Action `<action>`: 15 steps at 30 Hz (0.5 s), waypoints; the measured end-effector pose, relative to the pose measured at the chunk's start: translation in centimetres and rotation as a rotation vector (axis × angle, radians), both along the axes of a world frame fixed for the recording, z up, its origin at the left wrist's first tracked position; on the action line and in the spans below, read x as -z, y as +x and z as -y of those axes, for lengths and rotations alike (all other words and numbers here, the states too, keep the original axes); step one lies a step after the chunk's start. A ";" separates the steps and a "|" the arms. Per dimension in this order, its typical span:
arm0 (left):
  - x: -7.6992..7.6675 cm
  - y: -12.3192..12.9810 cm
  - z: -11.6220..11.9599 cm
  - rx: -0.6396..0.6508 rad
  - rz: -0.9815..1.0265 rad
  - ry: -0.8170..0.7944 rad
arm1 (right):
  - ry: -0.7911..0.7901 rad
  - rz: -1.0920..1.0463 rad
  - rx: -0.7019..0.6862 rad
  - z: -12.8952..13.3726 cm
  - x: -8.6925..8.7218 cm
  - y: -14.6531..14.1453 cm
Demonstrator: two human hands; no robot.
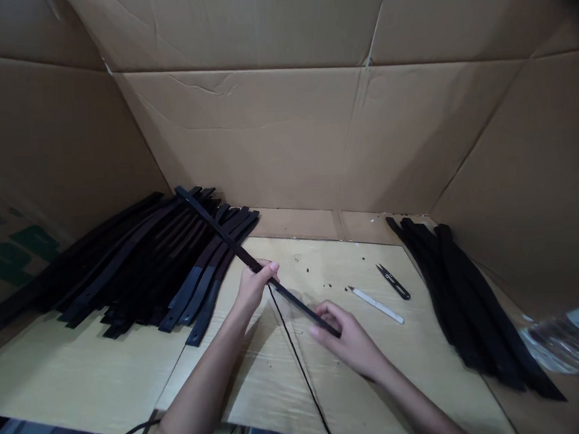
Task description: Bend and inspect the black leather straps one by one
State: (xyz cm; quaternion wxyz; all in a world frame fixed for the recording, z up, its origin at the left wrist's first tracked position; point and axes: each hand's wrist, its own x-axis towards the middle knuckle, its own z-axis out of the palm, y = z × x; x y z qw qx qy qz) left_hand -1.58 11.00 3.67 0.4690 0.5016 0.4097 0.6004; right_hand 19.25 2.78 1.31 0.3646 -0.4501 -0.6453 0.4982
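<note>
A long dark strip (215, 225) runs diagonally above the board, from the left pile toward the lower right. My left hand (257, 285) is closed around its middle, with the thumb on top. Its lower right end is between the thumb and fingers of my right hand (338, 329). From beside my left hand a thin black cord (295, 352) hangs down past the board's front edge. To the right of my hands, a white pen-like tool (376, 305) and small black thread snips (393, 282) lie on the board.
Many dark strips (144, 260) are piled at the left. Several more black strips (467, 304) lie at the right, beside a clear plastic bottle (570, 339). Cardboard walls (264, 133) enclose the back and sides of the wooden board (380, 376). Small dark bits dot the board.
</note>
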 end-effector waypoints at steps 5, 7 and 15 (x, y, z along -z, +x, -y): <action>-0.7 0.0 0.7 0.021 -0.059 0.030 | 0.243 0.197 0.083 -0.1 0.3 0.2; -1.1 0.0 1.0 0.091 -0.025 0.027 | 0.090 0.135 0.036 0.0 0.5 0.2; -0.4 0.8 0.9 0.257 0.207 -0.011 | -0.377 -0.262 -0.326 0.5 0.4 -0.4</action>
